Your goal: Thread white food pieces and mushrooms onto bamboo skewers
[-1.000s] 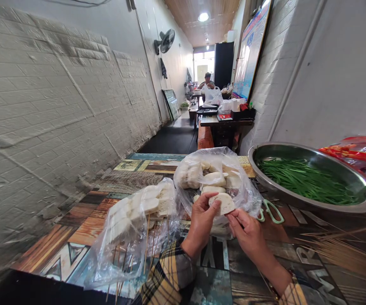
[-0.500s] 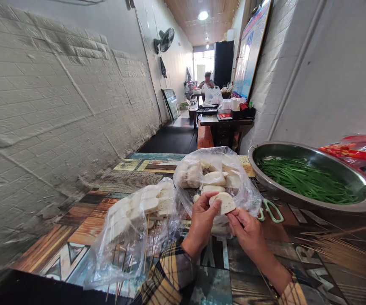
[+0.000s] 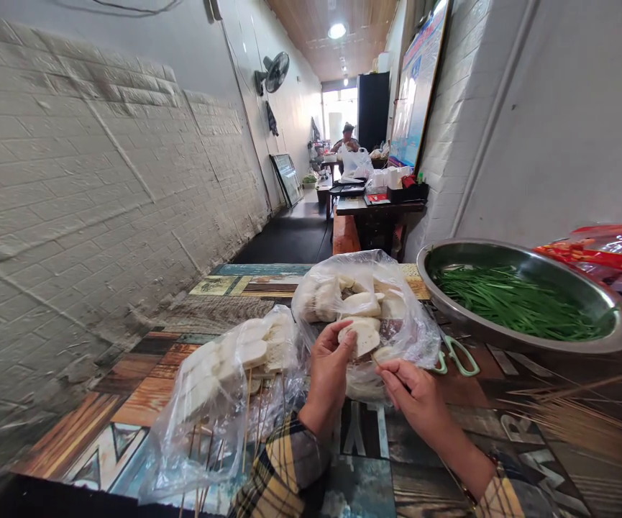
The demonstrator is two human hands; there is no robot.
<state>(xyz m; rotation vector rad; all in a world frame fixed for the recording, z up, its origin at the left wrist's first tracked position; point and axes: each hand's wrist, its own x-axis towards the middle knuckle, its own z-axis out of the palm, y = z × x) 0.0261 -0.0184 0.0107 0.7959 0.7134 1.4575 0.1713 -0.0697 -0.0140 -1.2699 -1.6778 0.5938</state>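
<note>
Nearest on counter: 1 clear bag w/ white pieces on sticks, ends poking out twd wearer, too overlapped to count. R hand: grip pinched tight on 1 thin stick, pointing up-left; can't tell if tip touches slice. L hand: grip open only slice-thickness, holding 1 white slice at 2nd bag's near side, cut face twd wearer, long axis approx. L–R. 2nd clear bag: more white pieces. To R: 1 pr scissors, then 1 metal bowl of green stalks. Far end: 1 person.
</note>
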